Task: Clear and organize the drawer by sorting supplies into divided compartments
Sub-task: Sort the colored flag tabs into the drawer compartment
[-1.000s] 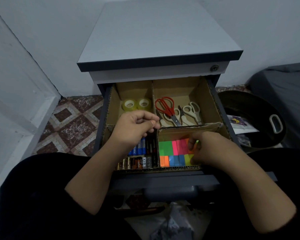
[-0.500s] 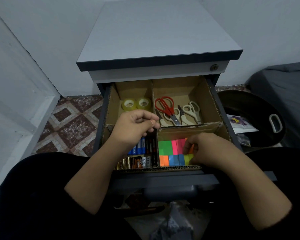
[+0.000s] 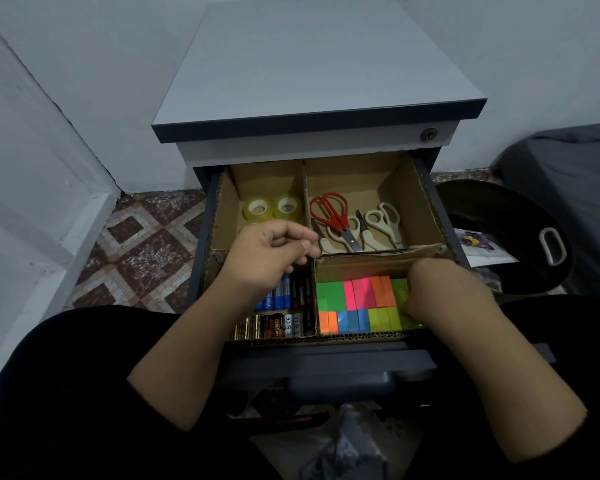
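Note:
The open drawer (image 3: 326,358) holds a cardboard divider (image 3: 378,252) with four compartments. Two tape rolls (image 3: 272,207) sit far left. Red scissors (image 3: 331,213) and white scissors (image 3: 381,225) lie far right. Batteries (image 3: 278,323) fill the near left. Coloured sticky-note pads (image 3: 354,303) fill the near right. My left hand (image 3: 271,258) hovers over the divider's middle with fingers curled loosely and nothing visible in it. My right hand (image 3: 437,292) is pressed down on a green pad (image 3: 400,291) at the right end of the rows, fingers hidden.
The grey cabinet top (image 3: 312,64) overhangs the drawer's back. A dark round basin (image 3: 506,237) with a white handle and some packets stands on the floor to the right. Patterned tile floor (image 3: 146,251) and a white wall lie to the left. My knees frame the drawer front.
My right hand has shifted right and lower in the sticky-note compartment, uncovering the orange pads. The left hand has stayed in place.

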Action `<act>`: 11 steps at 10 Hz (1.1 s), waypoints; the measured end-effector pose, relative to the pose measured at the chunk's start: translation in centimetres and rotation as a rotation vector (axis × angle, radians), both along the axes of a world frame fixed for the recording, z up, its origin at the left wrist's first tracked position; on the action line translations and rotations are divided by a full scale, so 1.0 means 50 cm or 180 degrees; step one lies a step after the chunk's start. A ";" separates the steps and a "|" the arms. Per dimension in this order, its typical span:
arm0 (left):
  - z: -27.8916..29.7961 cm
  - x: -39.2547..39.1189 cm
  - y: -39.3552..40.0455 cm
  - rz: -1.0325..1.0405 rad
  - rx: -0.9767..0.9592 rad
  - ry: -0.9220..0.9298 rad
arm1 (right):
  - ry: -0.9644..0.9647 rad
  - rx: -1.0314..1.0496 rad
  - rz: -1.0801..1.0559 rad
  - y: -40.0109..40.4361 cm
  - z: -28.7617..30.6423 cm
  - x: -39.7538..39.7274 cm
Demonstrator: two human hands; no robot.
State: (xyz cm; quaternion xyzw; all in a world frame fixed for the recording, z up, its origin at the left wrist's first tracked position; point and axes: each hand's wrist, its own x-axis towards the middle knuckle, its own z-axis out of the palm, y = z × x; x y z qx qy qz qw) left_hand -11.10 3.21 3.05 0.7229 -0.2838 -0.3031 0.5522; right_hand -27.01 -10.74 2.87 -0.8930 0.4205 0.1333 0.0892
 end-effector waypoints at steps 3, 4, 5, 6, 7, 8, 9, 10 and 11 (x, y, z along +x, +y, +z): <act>0.000 0.000 0.001 -0.0018 -0.0016 -0.0023 | -0.0157 0.0014 -0.0037 0.003 -0.006 0.014; 0.000 0.000 0.001 -0.0023 -0.0027 -0.0008 | -0.0216 0.0043 -0.0083 -0.001 -0.007 0.012; 0.000 0.001 0.001 -0.0027 -0.0022 0.0001 | -0.0310 0.0078 -0.0113 -0.007 0.004 0.006; 0.000 0.000 0.001 -0.0011 -0.0026 0.0010 | -0.0483 0.0487 -0.0221 -0.011 0.024 -0.001; -0.002 0.001 0.001 -0.0004 -0.0019 -0.0002 | -0.0677 0.1288 -0.0430 -0.010 0.031 -0.003; -0.002 0.001 0.000 -0.0005 -0.0017 -0.0009 | -0.0603 0.1408 -0.0435 -0.004 0.023 -0.002; -0.002 0.002 0.000 0.0000 -0.0012 -0.0008 | -0.0562 0.1296 -0.0375 -0.001 0.015 0.001; -0.002 0.002 0.001 -0.0002 -0.0007 -0.0025 | -0.0490 0.1223 -0.0290 0.004 0.013 0.004; -0.002 0.001 0.000 -0.0010 -0.0003 -0.0030 | -0.0391 0.1159 -0.0194 0.005 0.014 0.005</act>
